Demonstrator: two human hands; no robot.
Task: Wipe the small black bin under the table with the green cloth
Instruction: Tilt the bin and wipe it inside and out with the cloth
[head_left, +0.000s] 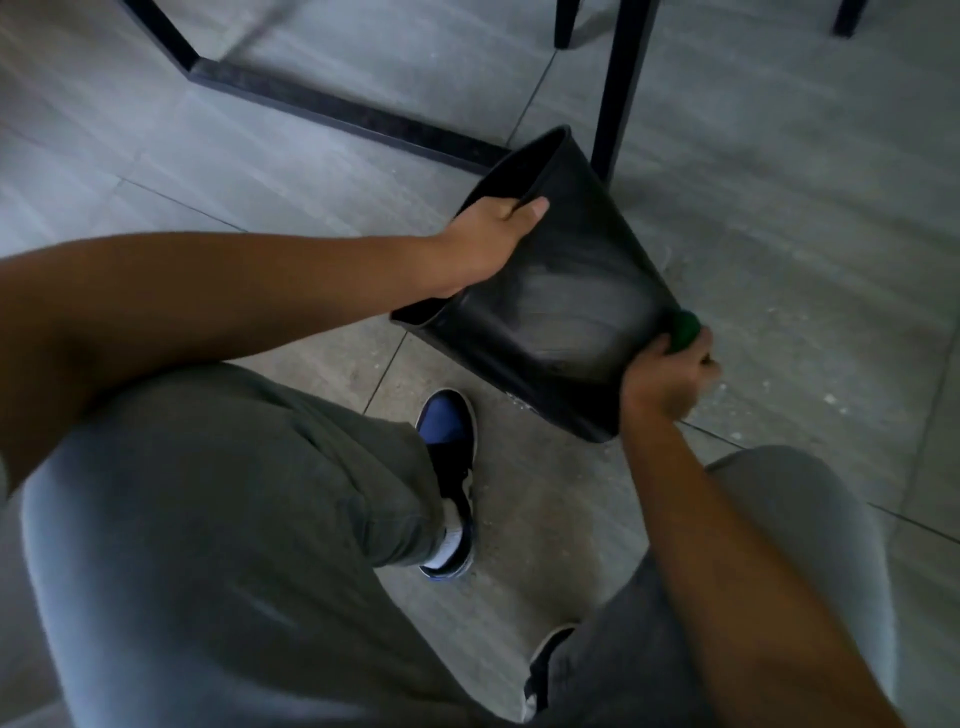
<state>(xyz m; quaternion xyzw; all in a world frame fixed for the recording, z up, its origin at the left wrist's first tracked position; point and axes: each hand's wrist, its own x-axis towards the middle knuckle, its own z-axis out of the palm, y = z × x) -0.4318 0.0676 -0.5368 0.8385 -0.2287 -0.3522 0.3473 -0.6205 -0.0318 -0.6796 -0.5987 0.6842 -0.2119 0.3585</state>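
The small black bin (561, 306) is tipped over, its open mouth facing left and away and its base toward the lower right. My left hand (488, 239) grips its rim, fingers inside the opening and thumb lying on the outer wall. My right hand (667, 379) is closed around the green cloth (684, 330) and presses it against the bin's base end. Only a small bunched part of the cloth shows above my fingers. A pale smeared patch shows on the bin's side wall.
A black table frame bar (332, 106) runs along the grey tiled floor behind the bin, and a black leg (621, 88) stands just right of the bin's rim. More dark legs (563, 21) are farther back. My knees and a blue-and-black shoe (448, 441) fill the foreground.
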